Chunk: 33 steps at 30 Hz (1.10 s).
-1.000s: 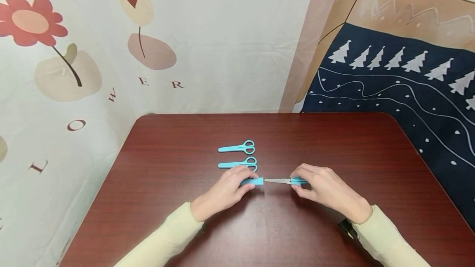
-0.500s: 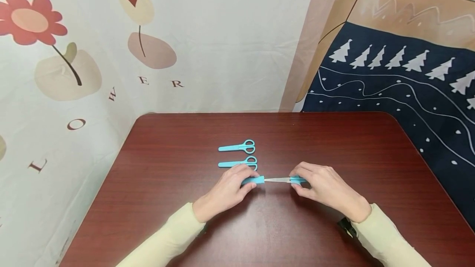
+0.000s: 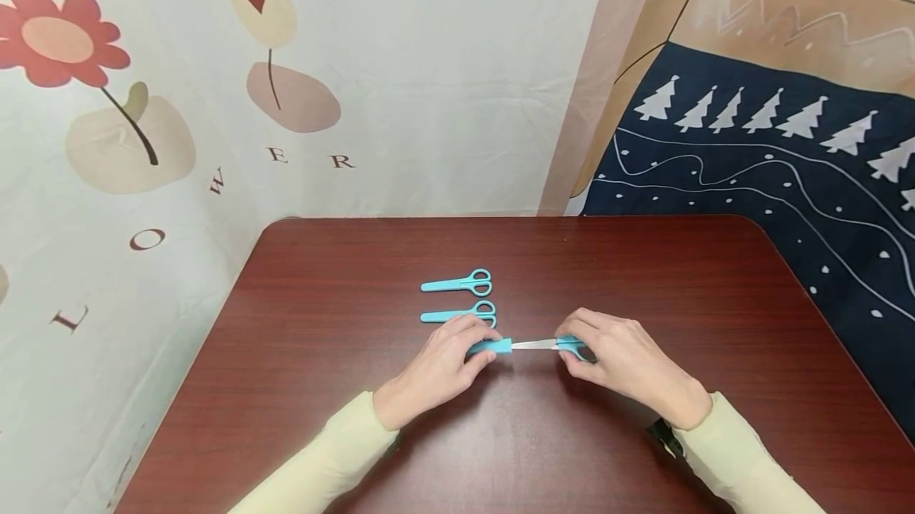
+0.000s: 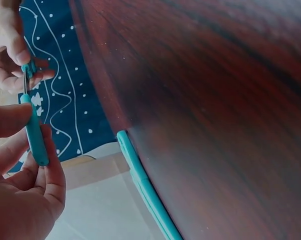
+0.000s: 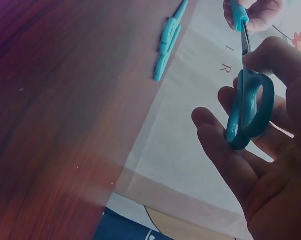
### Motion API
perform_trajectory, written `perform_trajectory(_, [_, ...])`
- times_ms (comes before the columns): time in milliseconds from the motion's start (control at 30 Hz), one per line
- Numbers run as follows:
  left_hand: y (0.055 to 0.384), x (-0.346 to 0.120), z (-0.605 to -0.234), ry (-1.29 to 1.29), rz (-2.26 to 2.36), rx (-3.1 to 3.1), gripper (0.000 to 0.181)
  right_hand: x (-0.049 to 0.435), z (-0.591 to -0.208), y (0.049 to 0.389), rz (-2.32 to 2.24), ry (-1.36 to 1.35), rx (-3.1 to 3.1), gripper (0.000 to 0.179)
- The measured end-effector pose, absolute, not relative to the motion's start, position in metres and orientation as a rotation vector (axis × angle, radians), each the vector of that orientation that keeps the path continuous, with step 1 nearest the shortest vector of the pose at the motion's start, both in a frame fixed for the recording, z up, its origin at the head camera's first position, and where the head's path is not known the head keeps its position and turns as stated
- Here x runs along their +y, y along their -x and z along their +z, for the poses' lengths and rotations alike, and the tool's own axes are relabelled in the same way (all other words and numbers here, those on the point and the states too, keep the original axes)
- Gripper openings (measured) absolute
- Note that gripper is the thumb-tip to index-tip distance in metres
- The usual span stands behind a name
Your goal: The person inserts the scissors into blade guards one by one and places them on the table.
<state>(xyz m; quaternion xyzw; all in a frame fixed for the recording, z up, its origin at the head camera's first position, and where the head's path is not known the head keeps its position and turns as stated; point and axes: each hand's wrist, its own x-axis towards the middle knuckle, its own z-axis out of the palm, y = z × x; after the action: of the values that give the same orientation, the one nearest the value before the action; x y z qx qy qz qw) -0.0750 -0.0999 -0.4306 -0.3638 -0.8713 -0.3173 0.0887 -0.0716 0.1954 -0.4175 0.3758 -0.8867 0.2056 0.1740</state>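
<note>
My left hand [image 3: 445,359] pinches a light-blue scissors cover [image 4: 36,132] between thumb and fingers. Across from it, my right hand [image 3: 618,351] holds a pair of scissors [image 5: 250,105] near the base of their blue handles. The metal blades [image 3: 534,345] point left, and their tip is at the cover's mouth, with most of the blade length bare. Both parts are held over the table, in line with each other. The finger loops show fully in the right wrist view.
Two more blue scissors, the far pair [image 3: 457,284] and the near pair [image 3: 457,315], lie covered on the brown table [image 3: 343,276], loops to the right. The left hand partly overlaps the near pair. Printed curtains [image 3: 443,85] hang behind the table.
The right hand has shifted slightly left with the scissors, and the left hand slightly right with the cover. The blade tip has gone from just outside the cover to its mouth.
</note>
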Motion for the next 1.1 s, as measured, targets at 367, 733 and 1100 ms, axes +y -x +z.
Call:
perform_trajectory(367, [0.074, -0.097, -0.429, 1.081, -0.929, -2.519, 0.019, 0.191, -0.415, 0.071, 0.627, -1.102, -2.496, 0.026])
perform_trajectory(733, [0.073, -0.097, -0.429, 1.087, -0.95, -2.442, 0.017, 0.185, -0.41, 0.07, 0.693, -1.123, -2.519, 0.032])
perform_trajectory(1100, [0.072, -0.097, -0.431, 1.118, -0.95, -2.314, 0.02, 0.178, -0.404, 0.068, 0.667, -1.096, -2.491, 0.03])
